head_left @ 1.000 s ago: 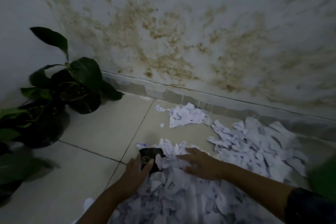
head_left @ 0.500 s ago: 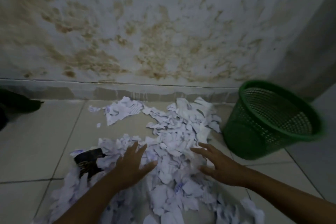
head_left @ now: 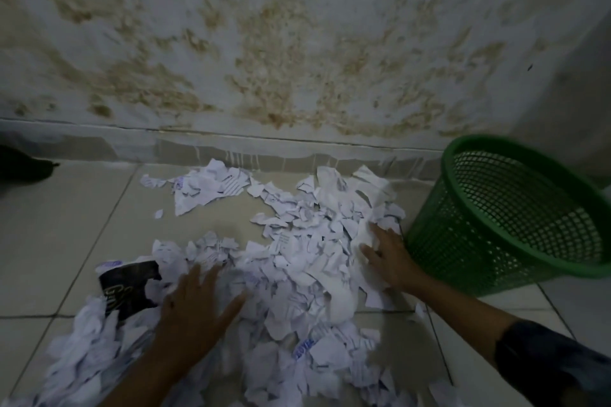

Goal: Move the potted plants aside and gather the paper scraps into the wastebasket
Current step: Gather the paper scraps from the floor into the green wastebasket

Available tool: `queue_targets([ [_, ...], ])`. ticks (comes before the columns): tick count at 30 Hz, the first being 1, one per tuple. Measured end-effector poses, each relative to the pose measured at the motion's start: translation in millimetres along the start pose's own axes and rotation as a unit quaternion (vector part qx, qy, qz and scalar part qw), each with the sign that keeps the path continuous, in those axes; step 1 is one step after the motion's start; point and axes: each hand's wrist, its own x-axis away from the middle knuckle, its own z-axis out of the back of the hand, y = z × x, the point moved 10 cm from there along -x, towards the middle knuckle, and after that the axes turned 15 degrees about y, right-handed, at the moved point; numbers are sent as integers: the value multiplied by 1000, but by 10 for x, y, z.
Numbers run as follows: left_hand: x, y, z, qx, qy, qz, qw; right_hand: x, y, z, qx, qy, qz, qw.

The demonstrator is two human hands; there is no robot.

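Torn white paper scraps (head_left: 297, 241) lie spread over the tiled floor from the wall's base down to the bottom edge. My left hand (head_left: 195, 311) rests flat on the scraps at lower centre, fingers spread. My right hand (head_left: 386, 254) lies flat on the right side of the pile, fingers straight, close beside the green mesh wastebasket (head_left: 509, 218), which stands tilted at the right. Only a dark bit of a potted plant (head_left: 23, 165) shows at the left edge.
A black torn scrap with gold lettering (head_left: 129, 284) sits in the pile left of my left hand. A stained white wall (head_left: 297, 43) with a grey skirting closes off the back. Bare floor tiles (head_left: 66, 225) lie to the left.
The view swung right, away from the plants, bringing the wastebasket in. My right hand slid right across the pile toward the basket; my left hand shifted right off the black scrap.
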Motion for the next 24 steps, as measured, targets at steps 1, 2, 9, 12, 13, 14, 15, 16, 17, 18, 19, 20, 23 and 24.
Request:
queue_targets([
  [1,11,-51,-47,1,-17,13,1000,-36,32,-108,28,-6,-5,1000],
  [2,25,-78,-84,7,-25,22,999,-14,15,-237,59,-21,-1,998],
  [9,-29,298,-32,105,51,15,993,499,-801,-515,-37,-59,182,981],
  [12,-78,522,197,125,161,7,979,225,-765,-77,-64,118,170,976],
  [13,-84,605,257,122,187,-2,975,84,-701,53,-54,175,150,971],
  [14,-92,669,278,120,198,-10,973,-66,-624,126,-31,212,123,969],
  [15,-110,733,259,117,186,-16,975,-212,-538,168,3,238,101,966],
  [16,-132,765,170,114,156,-19,981,-353,-450,175,41,246,80,965],
  [17,-150,817,76,109,119,-29,986,-491,-347,151,75,239,58,967],
  [18,-153,845,-29,88,87,-47,991,-621,-226,81,86,204,31,975],
  [19,-148,878,-123,48,64,-77,994,-717,-88,-14,72,161,-4,984],
  [20,-129,902,-203,8,51,-109,993,-776,37,-126,43,118,-43,991],
  [23,-109,884,-344,-66,24,-148,986,-735,90,-336,57,95,-24,994],
  [24,-123,862,-336,-79,31,-147,986,-671,7,-377,75,109,22,991],
])
